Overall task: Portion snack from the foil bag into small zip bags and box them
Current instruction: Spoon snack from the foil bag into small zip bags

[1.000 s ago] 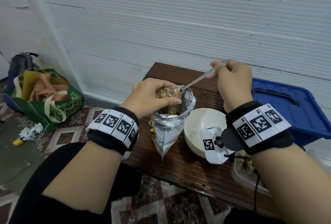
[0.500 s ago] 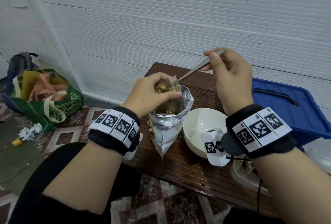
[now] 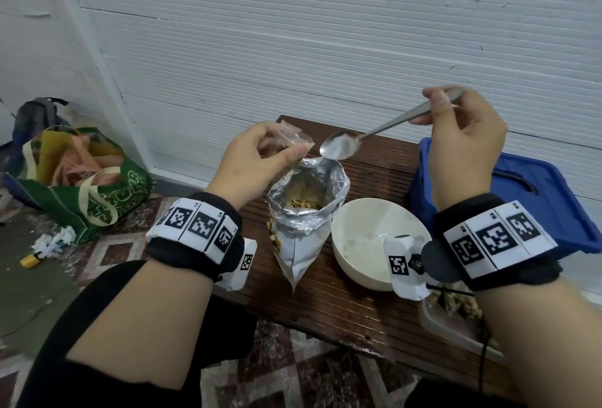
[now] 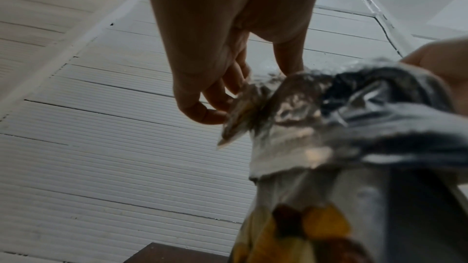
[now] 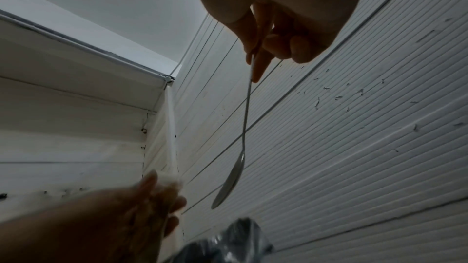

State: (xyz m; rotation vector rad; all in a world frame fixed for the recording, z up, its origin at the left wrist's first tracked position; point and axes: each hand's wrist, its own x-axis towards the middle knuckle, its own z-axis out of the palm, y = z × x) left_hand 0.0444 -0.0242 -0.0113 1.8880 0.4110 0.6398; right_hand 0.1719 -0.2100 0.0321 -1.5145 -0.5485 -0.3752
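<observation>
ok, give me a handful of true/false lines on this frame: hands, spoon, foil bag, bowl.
1. The right hand holds a spoon by its handle. True.
2. The spoon is heaped with snack. False: its bowl looks empty.
3. The left hand pinches a small zip bag above the foil bag. True.
4. The foil bag lies flat and sealed. False: it stands open on the table, snack visible inside.
5. The white bowl sits left of the foil bag. False: it is on its right.
</observation>
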